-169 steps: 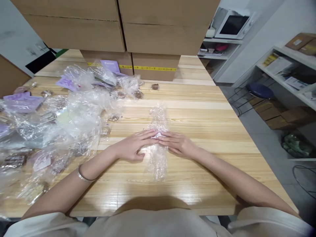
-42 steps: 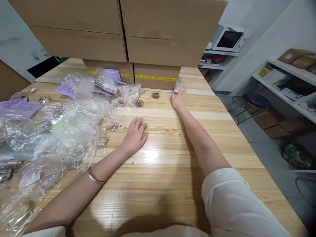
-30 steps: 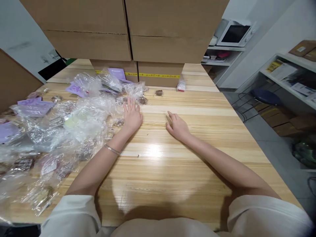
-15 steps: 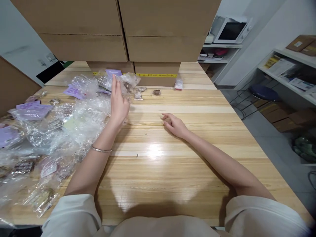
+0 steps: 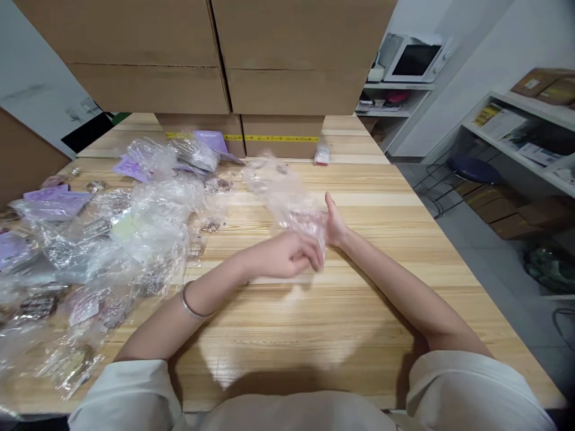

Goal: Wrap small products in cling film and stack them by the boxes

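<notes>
Your table (image 5: 359, 293) bears a clear bag (image 5: 281, 191), slanting far-left from between your curled left hand (image 5: 290, 254) and thumb-raised right hand (image 5: 335, 226); either grip, you cannot tell.

no legible text, even on yellow tape (image 5: 282, 138)

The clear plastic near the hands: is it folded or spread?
Spread lengthwise: the clear plastic runs from the right hand toward the cardboard boxes. Blur may hide small folds.

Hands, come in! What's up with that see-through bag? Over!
Left hand curled at clear plastic bag, grip unclear. Right hand at bag's right edge. Bag blurred. Heap of plastic packets to the left.
</notes>
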`<state>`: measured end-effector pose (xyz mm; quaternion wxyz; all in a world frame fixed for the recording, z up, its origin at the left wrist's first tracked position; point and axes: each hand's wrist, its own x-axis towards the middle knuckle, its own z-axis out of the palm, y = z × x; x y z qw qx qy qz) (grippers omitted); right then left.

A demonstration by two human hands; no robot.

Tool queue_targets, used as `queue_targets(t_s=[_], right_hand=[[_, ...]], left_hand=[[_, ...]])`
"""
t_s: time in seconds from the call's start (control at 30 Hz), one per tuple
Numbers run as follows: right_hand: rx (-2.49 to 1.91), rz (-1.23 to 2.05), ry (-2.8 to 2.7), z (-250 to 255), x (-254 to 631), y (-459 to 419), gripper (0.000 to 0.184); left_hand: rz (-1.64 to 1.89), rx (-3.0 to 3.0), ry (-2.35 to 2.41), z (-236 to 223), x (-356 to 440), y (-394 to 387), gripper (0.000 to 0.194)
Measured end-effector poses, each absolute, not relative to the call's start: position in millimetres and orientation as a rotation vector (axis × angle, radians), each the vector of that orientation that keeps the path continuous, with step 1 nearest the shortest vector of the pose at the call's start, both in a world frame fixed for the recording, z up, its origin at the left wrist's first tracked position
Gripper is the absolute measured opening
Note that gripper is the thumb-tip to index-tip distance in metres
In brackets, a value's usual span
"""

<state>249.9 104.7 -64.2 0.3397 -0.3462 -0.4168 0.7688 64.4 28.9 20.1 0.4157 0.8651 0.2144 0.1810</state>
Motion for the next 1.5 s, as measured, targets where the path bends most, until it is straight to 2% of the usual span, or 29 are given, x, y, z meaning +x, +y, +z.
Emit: queue_targets(t_s=[0.03,0.13,0.17,0.23,0.3,0.4,0.5,0.6,0.73,0.83,1.0,1.03,1.1,1.17,1.23,1.3,1.4,1.5], right_hand=[[-0.894,2.03,-1.046,-61,251,102,0.071],[-0.915,1.978,-0.927,-58,250,98,0.03],[-0.926,1.933,-0.888,-58,249,98,0.027],[-0.953,1.812,-0.821,-58,247,101,0.033],[-0.978,1.666,-0.787,-58,247,104,0.033],[-0.984,1.584,-0.801,-53,249,102,0.025],[-0.916,1.72,-0.853,-44,250,92,0.021],[-0.849,1.751,-0.922,-38,252,84,0.026],[-0.905,1.565,-0.998,-33,261,88,0.033],[-1.002,1.301,-1.106,-22,281,103,0.041],[-1.291,0.711,-1.321,10,328,123,0.071],[-1.387,0.604,-1.383,16,336,122,0.072],[-1.624,0.52,-1.588,23,348,115,0.058],[-1.873,0.697,-1.852,22,350,106,0.043],[-1.95,1.008,-2.011,10,341,100,0.049],[-1.797,1.218,-1.941,-7,323,99,0.056],[-1.422,1.548,-1.406,-31,291,106,0.053],[-1.123,1.768,-0.848,-43,270,111,0.039]], left_hand=[[0.333,2.148,0.47,19,68,24,0.037],[0.122,2.042,0.364,15,67,23,0.032],[0.099,1.997,0.365,14,63,26,0.028],[0.174,1.932,0.533,12,54,37,0.019],[0.41,1.902,0.964,6,46,48,0.017],[0.7,1.784,1.517,-10,41,60,0.049],[0.737,1.619,1.422,-26,45,66,0.064],[0.786,1.4,1.208,-32,51,71,0.059],[0.915,1.207,1.202,-31,43,83,0.04],[0.928,1.272,1.406,-28,21,96,0.035],[0.711,1.579,1.852,-16,-22,113,0.019],[0.629,1.648,1.94,-13,-28,114,0.016],[0.519,1.791,2.124,-8,-35,114,0.018],[0.583,1.929,2.292,-5,-33,110,0.035],[0.763,2.079,2.325,-5,-23,104,0.058],[0.913,2.217,2.247,-6,-7,96,0.074],[1.026,2.369,2.103,-9,19,81,0.074],[0.98,2.487,1.934,-11,36,68,0.065]])
